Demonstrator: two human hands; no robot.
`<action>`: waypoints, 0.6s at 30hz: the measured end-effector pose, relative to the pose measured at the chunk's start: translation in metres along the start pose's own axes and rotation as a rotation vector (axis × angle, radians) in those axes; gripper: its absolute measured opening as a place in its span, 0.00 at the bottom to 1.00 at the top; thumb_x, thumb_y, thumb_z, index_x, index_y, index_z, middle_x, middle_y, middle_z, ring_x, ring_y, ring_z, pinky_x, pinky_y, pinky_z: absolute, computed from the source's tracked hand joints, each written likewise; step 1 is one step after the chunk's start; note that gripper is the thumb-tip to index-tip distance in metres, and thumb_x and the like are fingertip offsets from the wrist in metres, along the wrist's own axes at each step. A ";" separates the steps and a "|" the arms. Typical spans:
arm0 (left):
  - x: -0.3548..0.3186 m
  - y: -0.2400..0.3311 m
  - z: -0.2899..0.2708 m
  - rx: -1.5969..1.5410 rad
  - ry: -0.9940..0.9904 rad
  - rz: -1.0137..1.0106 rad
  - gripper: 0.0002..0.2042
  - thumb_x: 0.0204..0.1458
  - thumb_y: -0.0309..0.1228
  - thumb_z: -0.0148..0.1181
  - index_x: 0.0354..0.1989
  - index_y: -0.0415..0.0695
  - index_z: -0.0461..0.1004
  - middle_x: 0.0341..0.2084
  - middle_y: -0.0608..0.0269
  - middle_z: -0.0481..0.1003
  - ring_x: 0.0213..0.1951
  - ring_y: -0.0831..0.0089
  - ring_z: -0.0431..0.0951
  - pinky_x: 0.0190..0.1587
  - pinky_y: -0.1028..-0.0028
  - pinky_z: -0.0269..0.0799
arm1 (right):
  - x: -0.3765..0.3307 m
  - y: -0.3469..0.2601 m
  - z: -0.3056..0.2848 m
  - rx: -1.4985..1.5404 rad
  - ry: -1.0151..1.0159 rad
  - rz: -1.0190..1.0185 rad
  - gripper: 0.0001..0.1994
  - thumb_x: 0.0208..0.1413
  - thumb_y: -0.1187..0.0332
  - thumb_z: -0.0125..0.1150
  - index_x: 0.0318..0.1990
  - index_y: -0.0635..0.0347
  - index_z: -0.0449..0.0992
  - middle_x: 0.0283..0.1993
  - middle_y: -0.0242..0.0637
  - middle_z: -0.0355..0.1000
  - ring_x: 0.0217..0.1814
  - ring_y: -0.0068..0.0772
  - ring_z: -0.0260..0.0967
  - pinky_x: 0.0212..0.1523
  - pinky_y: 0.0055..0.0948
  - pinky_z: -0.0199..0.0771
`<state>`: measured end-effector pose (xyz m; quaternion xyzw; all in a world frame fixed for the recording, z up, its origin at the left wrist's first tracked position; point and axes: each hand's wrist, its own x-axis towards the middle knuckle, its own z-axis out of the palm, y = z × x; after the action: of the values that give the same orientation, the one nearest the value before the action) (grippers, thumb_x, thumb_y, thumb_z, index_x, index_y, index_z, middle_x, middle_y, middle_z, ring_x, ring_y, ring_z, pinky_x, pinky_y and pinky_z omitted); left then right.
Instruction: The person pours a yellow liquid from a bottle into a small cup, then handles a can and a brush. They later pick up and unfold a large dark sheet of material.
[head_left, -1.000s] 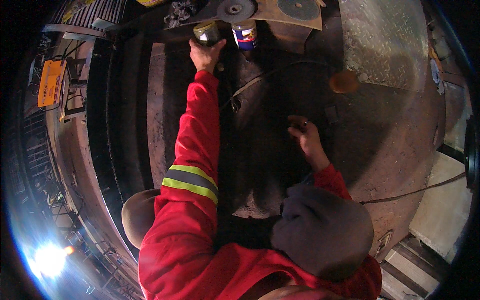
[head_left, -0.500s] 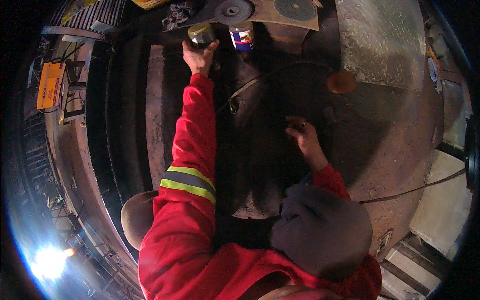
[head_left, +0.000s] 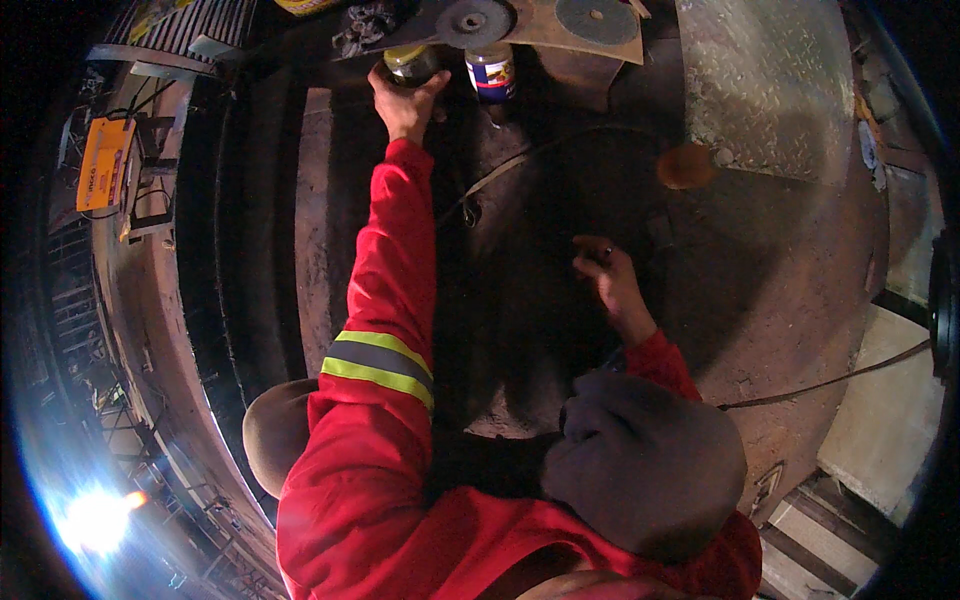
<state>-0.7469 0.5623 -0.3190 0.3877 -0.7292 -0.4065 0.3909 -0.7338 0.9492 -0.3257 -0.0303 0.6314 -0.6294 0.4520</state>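
My left hand (head_left: 404, 108) reaches far forward, its fingers and thumb wrapped round a glass jar (head_left: 411, 65) with a yellowish lid. Just right of it, a second jar (head_left: 491, 76) with a blue and white label stands upright, untouched. Nearer to me, my right hand (head_left: 615, 285) hangs over the dark area with its fingers curled in. Something small and dark shows at those fingers, too dim to name. My knees (head_left: 650, 460) in dark trousers are bent below.
Beyond the jars lie a grey grinding disc (head_left: 475, 20), another disc (head_left: 597, 18) on a board and a crumpled dark rag (head_left: 365, 28). A textured metal plate (head_left: 765, 90) is at the far right, near a rusty round piece (head_left: 686, 166). A cable (head_left: 830, 380) crosses the right side.
The view has shifted slightly. My left hand stays on the jar, whose yellowish lid now shows more clearly. The right hand is almost still.
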 end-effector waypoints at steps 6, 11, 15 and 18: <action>0.000 0.001 0.008 0.056 0.034 0.084 0.44 0.25 0.35 0.79 0.53 0.36 0.59 0.44 0.47 0.71 0.48 0.56 0.73 0.51 0.63 0.68 | -0.002 -0.008 -0.004 -0.067 0.002 -0.031 0.16 0.50 0.78 0.58 0.48 0.61 0.73 0.37 0.28 0.69 0.38 0.20 0.65 0.39 0.22 0.65; -0.031 -0.016 -0.008 -0.090 0.298 0.126 0.37 0.29 0.30 0.74 0.50 0.35 0.61 0.43 0.46 0.68 0.47 0.52 0.68 0.52 0.60 0.65 | -0.008 -0.010 -0.001 -0.029 0.020 0.026 0.17 0.50 0.78 0.58 0.50 0.62 0.72 0.44 0.32 0.71 0.42 0.24 0.66 0.42 0.24 0.66; -0.136 0.131 0.010 -0.215 0.458 0.228 0.13 0.45 0.18 0.56 0.41 0.37 0.67 0.37 0.59 0.68 0.41 0.69 0.69 0.47 0.71 0.65 | -0.028 -0.015 -0.033 -0.147 0.099 0.025 0.19 0.50 0.74 0.57 0.52 0.63 0.71 0.45 0.32 0.71 0.41 0.28 0.68 0.41 0.28 0.69; -0.134 0.252 -0.016 -0.506 0.442 0.280 0.08 0.40 0.17 0.52 0.30 0.37 0.70 0.28 0.57 0.69 0.31 0.67 0.71 0.35 0.73 0.67 | -0.018 -0.032 -0.039 0.018 0.135 0.216 0.19 0.50 0.73 0.56 0.52 0.63 0.71 0.44 0.32 0.71 0.40 0.29 0.69 0.39 0.29 0.70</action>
<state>-0.7423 0.7693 -0.1220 0.2535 -0.5493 -0.4230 0.6746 -0.7640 0.9830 -0.2980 0.0844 0.6541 -0.5834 0.4741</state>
